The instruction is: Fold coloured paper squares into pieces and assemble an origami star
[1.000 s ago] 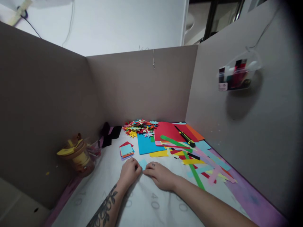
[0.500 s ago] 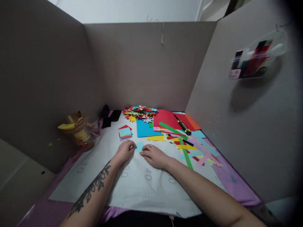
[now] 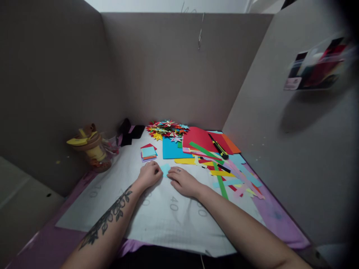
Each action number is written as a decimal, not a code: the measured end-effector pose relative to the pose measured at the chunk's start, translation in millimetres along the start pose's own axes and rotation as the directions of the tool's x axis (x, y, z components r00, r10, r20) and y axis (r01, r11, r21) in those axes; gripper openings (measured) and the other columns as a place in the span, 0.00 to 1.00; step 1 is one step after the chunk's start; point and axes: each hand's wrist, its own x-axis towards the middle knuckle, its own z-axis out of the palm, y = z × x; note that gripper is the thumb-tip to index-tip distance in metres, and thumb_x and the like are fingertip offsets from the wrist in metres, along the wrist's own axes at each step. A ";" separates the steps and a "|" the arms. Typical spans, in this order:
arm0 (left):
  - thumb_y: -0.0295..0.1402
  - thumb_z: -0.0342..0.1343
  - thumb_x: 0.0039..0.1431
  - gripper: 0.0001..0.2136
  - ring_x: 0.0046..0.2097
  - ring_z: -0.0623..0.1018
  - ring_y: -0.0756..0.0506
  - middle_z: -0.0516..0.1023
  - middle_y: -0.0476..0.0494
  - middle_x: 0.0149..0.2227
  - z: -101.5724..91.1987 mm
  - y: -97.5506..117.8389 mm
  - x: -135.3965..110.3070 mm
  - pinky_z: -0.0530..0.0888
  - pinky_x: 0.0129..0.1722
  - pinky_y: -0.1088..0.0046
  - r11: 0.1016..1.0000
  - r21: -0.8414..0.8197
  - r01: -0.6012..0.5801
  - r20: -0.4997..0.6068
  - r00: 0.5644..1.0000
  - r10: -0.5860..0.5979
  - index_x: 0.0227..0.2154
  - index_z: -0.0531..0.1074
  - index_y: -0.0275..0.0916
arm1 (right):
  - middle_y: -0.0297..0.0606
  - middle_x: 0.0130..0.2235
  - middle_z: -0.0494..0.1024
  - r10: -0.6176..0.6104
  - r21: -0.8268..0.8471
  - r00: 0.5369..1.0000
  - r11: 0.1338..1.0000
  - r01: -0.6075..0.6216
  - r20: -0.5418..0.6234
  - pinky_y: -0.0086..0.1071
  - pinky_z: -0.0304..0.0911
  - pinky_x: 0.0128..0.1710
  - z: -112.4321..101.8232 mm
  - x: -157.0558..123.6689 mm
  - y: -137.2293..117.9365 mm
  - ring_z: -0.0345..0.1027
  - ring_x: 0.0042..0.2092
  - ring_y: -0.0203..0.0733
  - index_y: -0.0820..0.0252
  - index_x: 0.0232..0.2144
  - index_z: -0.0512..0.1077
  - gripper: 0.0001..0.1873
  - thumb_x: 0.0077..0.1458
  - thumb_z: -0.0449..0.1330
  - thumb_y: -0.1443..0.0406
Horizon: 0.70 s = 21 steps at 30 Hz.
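A small light blue piece of paper [image 3: 165, 170] lies between my two hands on the white sheet. My left hand [image 3: 150, 174] is closed, its fingertips pinched at the paper's left edge. From the other side, my right hand [image 3: 183, 181] has its bent fingers pressed together on the right edge; the thumb is partly tucked below. Whether the paper is folded is too small to tell. Just beyond my left hand sits a stack of coloured paper squares [image 3: 148, 152] with a light blue one on top.
Folded paper stars [image 3: 167, 129] are heaped at the back. Right of them lie a blue sheet [image 3: 174, 149], red sheets [image 3: 196, 138], a yellow-black utility knife [image 3: 220, 148] and scattered paper strips [image 3: 221, 183]. A yellow-brown pot-like object [image 3: 91, 147] stands left. Grey panels enclose the table.
The camera view has tilted and shifted slightly. Both hands stay at the light blue paper, with small finger movements; my left fingers look more curled.
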 end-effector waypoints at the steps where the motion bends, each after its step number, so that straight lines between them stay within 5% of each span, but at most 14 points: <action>1: 0.36 0.48 0.54 0.10 0.40 0.72 0.44 0.74 0.44 0.38 0.7 0.0 0.6 0.65 0.39 0.69 1.000 0.006 0.007 -0.004 1.000 -0.007 0.26 0.73 0.40 | 0.45 0.48 0.72 -0.005 -0.009 1.000 1.000 0.005 0.008 0.42 0.56 0.55 0.1 0.4 0.2 0.59 0.54 0.46 0.62 0.45 0.69 0.15 0.54 0.54 0.69; 12: 0.36 0.49 0.54 0.11 0.40 0.71 0.44 0.74 0.44 0.37 2.0 -4.8 4.2 0.66 0.40 0.69 0.998 -0.057 -0.029 0.000 1.000 0.029 0.25 0.74 0.40 | 0.44 0.47 0.72 -0.007 0.060 0.999 0.998 0.005 0.041 0.41 0.58 0.53 -4.7 -0.5 2.4 0.62 0.53 0.45 0.59 0.44 0.70 0.14 0.54 0.55 0.69; 16: 0.36 0.51 0.54 0.09 0.41 0.71 0.45 0.75 0.45 0.38 -1.1 -8.9 3.3 0.66 0.43 0.70 0.987 -0.131 -0.095 0.027 0.995 0.099 0.27 0.75 0.40 | 0.46 0.49 0.71 0.053 0.114 0.999 0.992 -0.054 0.008 0.40 0.59 0.52 -1.7 -0.8 5.6 0.62 0.52 0.45 0.62 0.50 0.65 0.21 0.53 0.55 0.70; 21: 0.35 0.55 0.52 0.06 0.41 0.72 0.47 0.76 0.46 0.38 -6.7 -14.1 1.6 0.66 0.45 0.72 0.950 -0.244 -0.195 0.072 0.973 0.218 0.28 0.76 0.41 | 0.44 0.48 0.71 -0.006 0.085 1.000 0.996 0.003 0.030 0.40 0.58 0.54 -2.9 0.1 6.2 0.61 0.52 0.44 0.60 0.45 0.71 0.15 0.54 0.54 0.70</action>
